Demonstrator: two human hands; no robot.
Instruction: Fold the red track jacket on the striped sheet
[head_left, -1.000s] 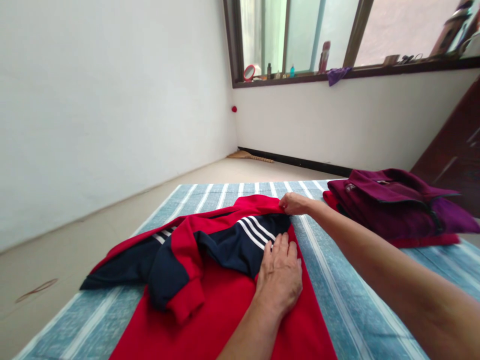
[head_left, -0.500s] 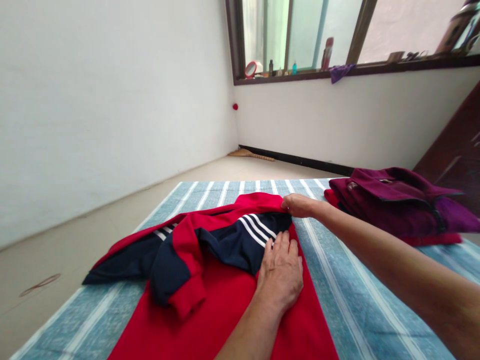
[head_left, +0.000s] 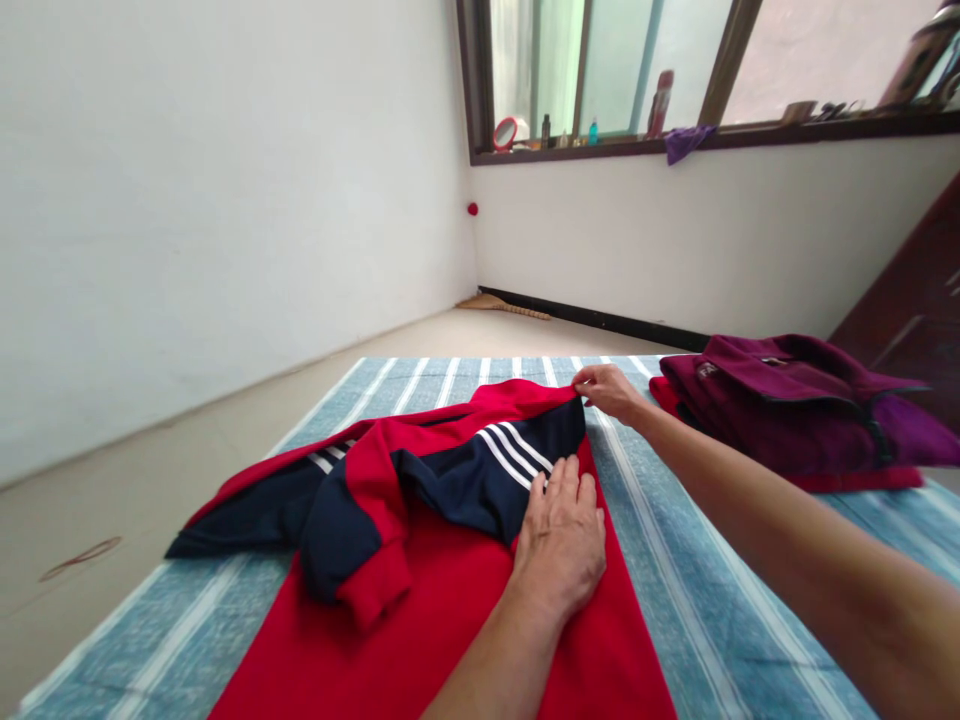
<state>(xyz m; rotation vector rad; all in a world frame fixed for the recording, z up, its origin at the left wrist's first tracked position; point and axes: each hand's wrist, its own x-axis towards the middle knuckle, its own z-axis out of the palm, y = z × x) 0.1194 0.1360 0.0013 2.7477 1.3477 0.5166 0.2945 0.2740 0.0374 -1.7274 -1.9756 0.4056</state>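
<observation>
A red and navy jacket (head_left: pixel 450 640) with white stripes lies spread on the blue striped cloth. One sleeve (head_left: pixel 352 520) is folded across its body, with the red cuff near the middle. My left hand (head_left: pixel 562 535) rests flat on the jacket near its right edge, fingers stretched just below the white stripes. At the jacket's far right corner, by the shoulder, my right hand (head_left: pixel 606 390) pinches the red fabric and lifts it slightly. The jacket's near end runs out of view at the bottom.
Folded maroon and red clothes (head_left: pixel 787 410) are stacked to the right on the blue striped cloth (head_left: pixel 675 570). Behind are a white wall and a window sill (head_left: pixel 600 150) holding a mirror, bottles and a purple cloth. A wooden-handled item (head_left: pixel 502 305) lies in the floor corner.
My right hand has moved slightly up and away, drawing the jacket's shoulder corner outward so the navy part looks smoother. My left hand has stayed in place.
</observation>
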